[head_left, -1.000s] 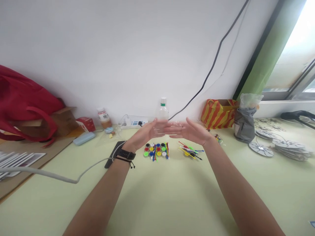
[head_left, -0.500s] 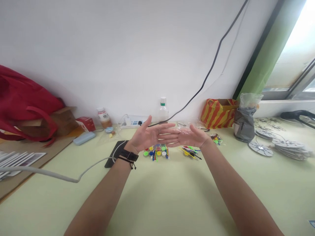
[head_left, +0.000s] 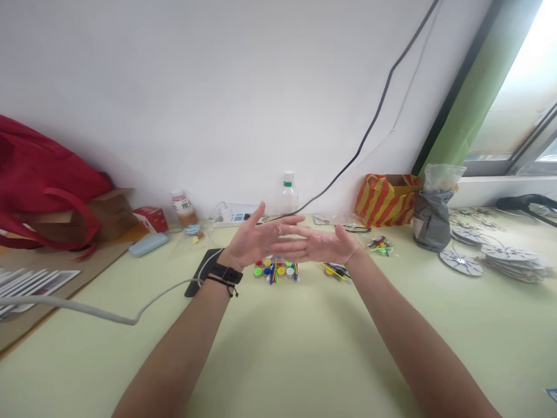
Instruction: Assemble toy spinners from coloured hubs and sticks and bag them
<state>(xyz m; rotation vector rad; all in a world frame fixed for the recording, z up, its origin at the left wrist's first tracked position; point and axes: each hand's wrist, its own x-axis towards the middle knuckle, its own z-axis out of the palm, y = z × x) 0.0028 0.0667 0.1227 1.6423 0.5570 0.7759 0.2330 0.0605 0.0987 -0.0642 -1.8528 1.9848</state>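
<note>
My left hand (head_left: 255, 241) is raised above the table with its fingers stretched towards the right and its thumb up; a dark watch sits on that wrist. My right hand (head_left: 324, 244) faces it, palm turned inward, and its outstretched fingers overlap the left fingertips. Both hands look empty. Shiny, clear glints show along the top of the right hand; I cannot tell what they are. Below the fingers lie small coloured plastic wheels and sticks (head_left: 281, 271), partly hidden. A second pile of yellow and dark plastic pieces (head_left: 334, 271) lies beside the right wrist.
A clear bottle (head_left: 289, 197) stands by the wall, near a power strip (head_left: 237, 213). A striped bag (head_left: 383, 203), a grey bag (head_left: 433, 220) and stacked discs (head_left: 516, 261) are at the right. A pale cable (head_left: 104, 313) crosses the left side near a black pad (head_left: 198, 284).
My right hand has shifted slightly left, so its fingers overlap the left hand's more. The left hand has moved a little left. Objects on the table stay where they were.
</note>
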